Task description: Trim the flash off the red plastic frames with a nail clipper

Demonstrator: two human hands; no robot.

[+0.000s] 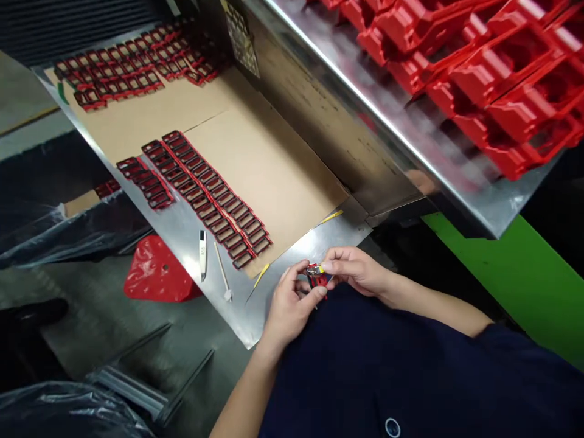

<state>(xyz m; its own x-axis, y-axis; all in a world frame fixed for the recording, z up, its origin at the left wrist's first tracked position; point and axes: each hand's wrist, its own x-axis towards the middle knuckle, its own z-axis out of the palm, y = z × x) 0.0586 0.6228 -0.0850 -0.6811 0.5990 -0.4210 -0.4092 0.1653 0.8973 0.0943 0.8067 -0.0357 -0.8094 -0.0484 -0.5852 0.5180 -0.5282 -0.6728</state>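
Observation:
My left hand [292, 301] and my right hand [358, 267] meet at the near edge of the steel table [182, 228]. Both pinch one small red part [318, 277] with a metal piece on it, held between their fingertips. A thin yellow-tipped tool pokes out by my right fingers. On the cardboard sheet [274, 170] lie rows of red and black frame parts [210, 198]. More such parts [132, 70] fill the far left of the sheet.
A white knife-like tool [202, 252] and a white stick [223, 277] lie on the steel near the rows. A yellow strip [261, 277] lies beside them. Large red moulded housings [493, 67] pile on a raised steel shelf at right. A red plate [157, 271] sits below the table.

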